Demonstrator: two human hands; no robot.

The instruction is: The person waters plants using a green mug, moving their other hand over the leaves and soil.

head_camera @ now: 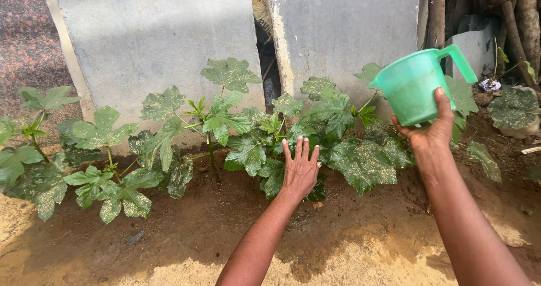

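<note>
My right hand (429, 132) holds a green plastic jug (416, 84) by its base, raised over the right end of a row of leafy green plants (236, 134). The jug is tilted, its spout toward the leaves and its handle at the upper right. My left hand (300, 167) is stretched out flat, fingers together, palm down, over the broad spotted leaves in the middle of the row. It holds nothing. The plants grow in damp brown soil (225, 207) along the foot of a wall.
Grey slabs (163, 32) stand upright behind the plants with a dark gap between them. Wooden poles (437, 10) and debris stand at the upper right. Dry sandy ground (186, 269) lies in front, gravel (22, 32) at the far left.
</note>
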